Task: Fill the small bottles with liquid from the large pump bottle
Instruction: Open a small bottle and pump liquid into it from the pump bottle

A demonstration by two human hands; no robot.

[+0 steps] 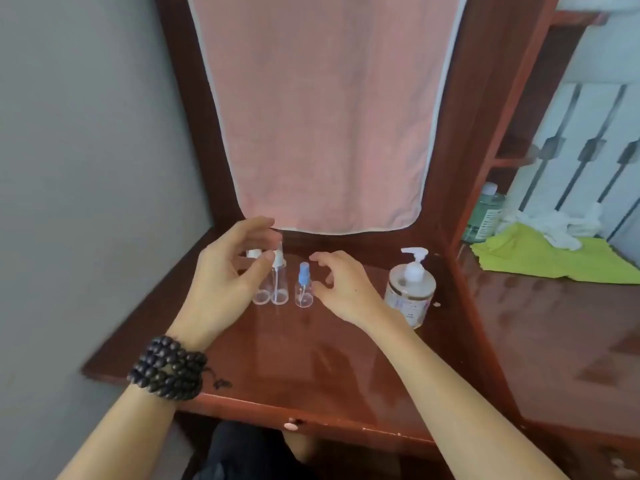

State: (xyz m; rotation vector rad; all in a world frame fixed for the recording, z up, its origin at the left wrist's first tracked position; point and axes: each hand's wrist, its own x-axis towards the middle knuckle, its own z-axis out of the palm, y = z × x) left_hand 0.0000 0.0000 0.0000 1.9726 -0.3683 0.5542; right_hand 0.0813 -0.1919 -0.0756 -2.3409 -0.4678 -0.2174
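Note:
Three small clear bottles stand in a row on the reddish wooden table [311, 368]. The leftmost small bottle [260, 292] has a white cap and is partly hidden by my left hand [225, 278]. The middle small bottle [279, 282] has a white spray top. The third small bottle [303, 289] has a blue spray top. My left hand curls around the two left bottles with fingers apart, its thumb by the middle bottle's top. My right hand [343, 285] hovers open just right of the blue-topped bottle. The large pump bottle [410, 289] stands further right, untouched.
A pink towel [318, 116] hangs down behind the bottles. A wooden upright separates this table from a second surface on the right, where a yellow-green cloth [540, 254], white fabric [561, 226] and a greenish bottle [485, 216] lie. A grey wall is on the left.

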